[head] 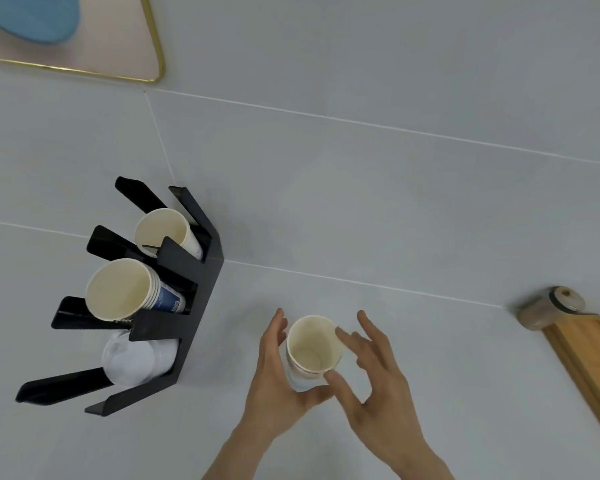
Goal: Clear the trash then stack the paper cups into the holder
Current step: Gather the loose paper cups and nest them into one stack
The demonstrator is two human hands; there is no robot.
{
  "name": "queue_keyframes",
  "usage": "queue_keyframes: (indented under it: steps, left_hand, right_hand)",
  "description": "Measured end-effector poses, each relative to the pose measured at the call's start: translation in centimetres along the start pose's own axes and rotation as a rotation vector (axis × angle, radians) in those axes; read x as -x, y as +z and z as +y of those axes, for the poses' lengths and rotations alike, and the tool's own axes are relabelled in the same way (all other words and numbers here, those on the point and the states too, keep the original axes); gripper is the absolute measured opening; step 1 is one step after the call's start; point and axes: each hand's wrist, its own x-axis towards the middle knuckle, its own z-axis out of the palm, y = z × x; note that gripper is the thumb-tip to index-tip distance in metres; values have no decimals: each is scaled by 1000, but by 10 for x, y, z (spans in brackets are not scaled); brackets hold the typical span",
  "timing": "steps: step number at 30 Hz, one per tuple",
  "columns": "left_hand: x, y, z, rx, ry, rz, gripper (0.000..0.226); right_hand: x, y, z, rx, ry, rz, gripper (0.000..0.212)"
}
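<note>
1. A paper cup (313, 346) stands upright on the pale counter (395, 209), right of the black holder (191, 289).
2. The left hand (278, 379) wraps it; the right hand (374, 379) hovers with fingers spread.
3. Best practice: lift straight, then nest it squarely into the stacked cups (125, 289).

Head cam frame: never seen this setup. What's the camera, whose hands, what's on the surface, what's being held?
There is no machine: one wide-angle camera on a person's head looks down at their bare hands. The left hand curls around a paper cup standing on the pale tiled surface; the right hand touches its rim with spread fingers. To the left a black cup holder has three slots: a single cup, a cup stack and white lids. A wooden board lies at the right edge and a gold-rimmed tray at top left.
</note>
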Motion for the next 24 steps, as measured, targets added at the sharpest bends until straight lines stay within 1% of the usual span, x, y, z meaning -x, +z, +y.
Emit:
queue_keyframes:
  steps: [2,3,6,7,8,11,17,24]
  left_hand:
    - [2,-9,3,41,-35,9,121]
    - [2,-13,4,79,-68,25,109]
    - [-4,-22,11,224,-205,96,49]
    - [-6,-24,13,233,-245,100,37]
    - [-8,-25,15,232,-286,92,31]
    - [-8,-29,19,262,-372,75,26]
    - [-5,-34,23,320,-435,94,26]
    - [-7,-34,44,288,-491,114,28]
  right_hand:
    - [-9,1,-1,-179,232,6,57]
    - [-16,1,-2,-255,347,0,56]
    - [-35,2,-2,-439,619,-72,47]
    - [-39,2,-2,-505,683,-90,42]
    - [-41,2,-1,-554,727,-101,37]
    - [-44,1,0,-599,779,-111,28]
    - [-46,-7,0,-674,866,-130,20]
    - [-50,-6,-16,-575,889,-105,17]
